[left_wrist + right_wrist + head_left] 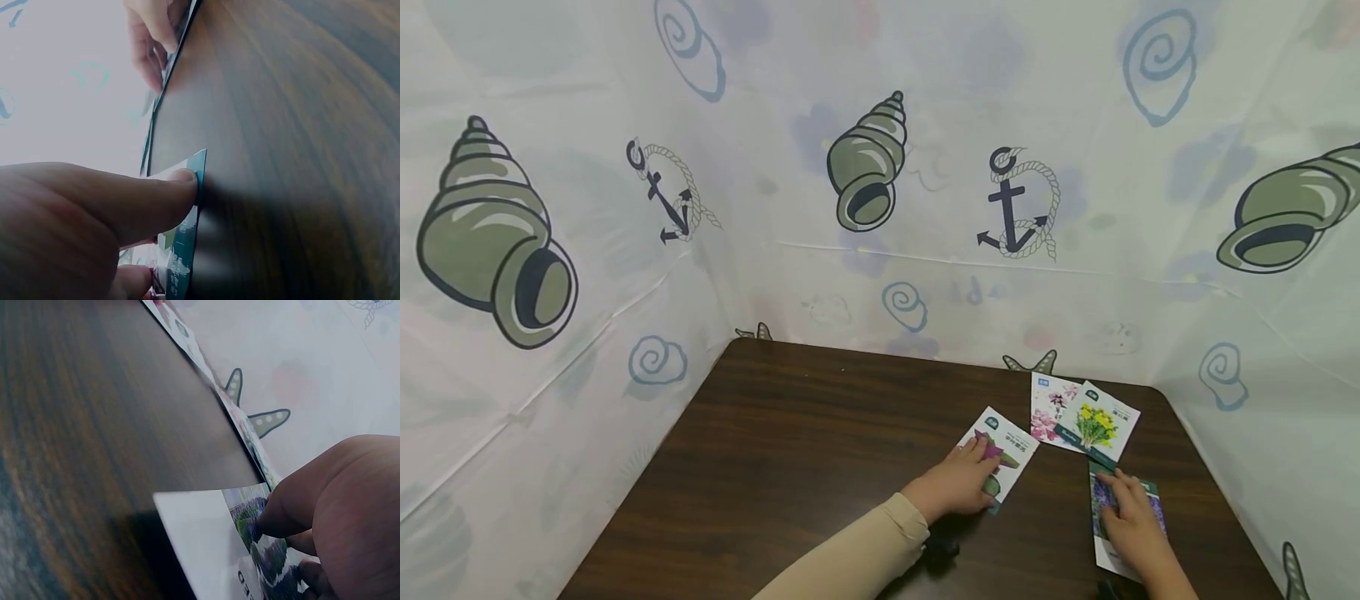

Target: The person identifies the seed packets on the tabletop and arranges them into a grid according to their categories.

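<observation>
My left hand (957, 485) lies on a seed packet (1019, 444) with a purple and green picture, its fingers spread over the front. In the left wrist view the thumb (156, 200) presses near the packet's teal edge. My right hand (1133, 518) rests its fingertips on another packet (1116, 557) showing purple, lavender-like flowers. Seen from the right wrist, the thumb and fingers touch the printed face, and the packet's white end (194, 528) casts a dark shadow on the table.
Behind my right hand, a packet with yellow flowers (1097, 423) overlaps one with pink blossoms (1045, 408) near the table's far edge. The dark wooden table (760, 450) meets a white curtain (760, 167) printed with shells and anchors on several sides.
</observation>
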A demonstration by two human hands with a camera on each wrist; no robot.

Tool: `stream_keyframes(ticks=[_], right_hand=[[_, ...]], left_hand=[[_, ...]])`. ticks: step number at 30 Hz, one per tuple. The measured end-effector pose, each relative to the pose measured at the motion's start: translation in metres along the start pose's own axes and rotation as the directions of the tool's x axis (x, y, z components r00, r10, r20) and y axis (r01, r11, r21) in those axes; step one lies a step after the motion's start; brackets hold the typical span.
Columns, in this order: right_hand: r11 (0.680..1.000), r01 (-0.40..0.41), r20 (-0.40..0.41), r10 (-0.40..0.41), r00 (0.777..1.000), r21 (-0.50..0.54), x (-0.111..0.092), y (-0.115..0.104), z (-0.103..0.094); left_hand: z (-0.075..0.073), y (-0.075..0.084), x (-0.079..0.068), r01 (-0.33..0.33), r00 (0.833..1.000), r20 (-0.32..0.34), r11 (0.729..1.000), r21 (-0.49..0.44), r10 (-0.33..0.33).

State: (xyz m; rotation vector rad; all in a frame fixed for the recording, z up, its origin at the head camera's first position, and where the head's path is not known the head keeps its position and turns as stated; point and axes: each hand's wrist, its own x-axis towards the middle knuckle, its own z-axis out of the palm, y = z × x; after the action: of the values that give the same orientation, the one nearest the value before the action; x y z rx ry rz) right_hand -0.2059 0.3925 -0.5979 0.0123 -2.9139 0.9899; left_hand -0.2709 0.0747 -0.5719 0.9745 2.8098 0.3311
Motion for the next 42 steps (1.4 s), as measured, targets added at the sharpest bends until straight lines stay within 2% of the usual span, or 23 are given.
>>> stream_keyframes(ticks=[8, 12, 19, 24, 28, 33, 42], right_hand=[[1.0, 0.005, -0.005, -0.005, 1.0, -0.01, -0.001, 0.001, 0.001], [1.0, 0.006, -0.007, -0.006, 1.0, -0.017, 0.0, 0.001, 0.0], [1.0, 0.028, -0.026, -0.028, 0.999, -0.002, -0.002, -0.001, -0.002], [1.0, 0.024, -0.018, -0.024, 1.0, -0.002, -0.002, -0.001, -0.001], [1.0, 0.018, -0.015, -0.017, 1.0, 0.005, -0.002, -0.001, 0.001], [0.999, 0.033, -0.029, -0.033, 0.999, 0.004, -0.002, 0.002, 0.004], [0.999, 0.041, -0.044, -0.041, 0.998, 0.002, -0.002, 0.0, 0.002]], left_hand=[[0.015, -0.02, 0.01, 0.044, 0.998, -0.029, 0.995, -0.095, -0.047], [0.019, -0.026, 0.016, 0.051, 0.998, -0.038, 0.994, -0.093, -0.054], [0.015, -0.023, 0.016, 0.091, 0.995, -0.025, 0.988, -0.127, -0.094], [0.028, -0.034, 0.025, 0.112, 0.992, -0.05, 0.988, -0.11, -0.118], [0.03, -0.046, 0.028, 0.124, 0.99, -0.052, 0.986, -0.111, -0.13], [0.022, -0.056, 0.027, 0.16, 0.985, -0.037, 0.974, -0.16, -0.168], [0.0, -0.065, 0.023, 0.187, 0.98, -0.029, 0.957, -0.224, -0.198]])
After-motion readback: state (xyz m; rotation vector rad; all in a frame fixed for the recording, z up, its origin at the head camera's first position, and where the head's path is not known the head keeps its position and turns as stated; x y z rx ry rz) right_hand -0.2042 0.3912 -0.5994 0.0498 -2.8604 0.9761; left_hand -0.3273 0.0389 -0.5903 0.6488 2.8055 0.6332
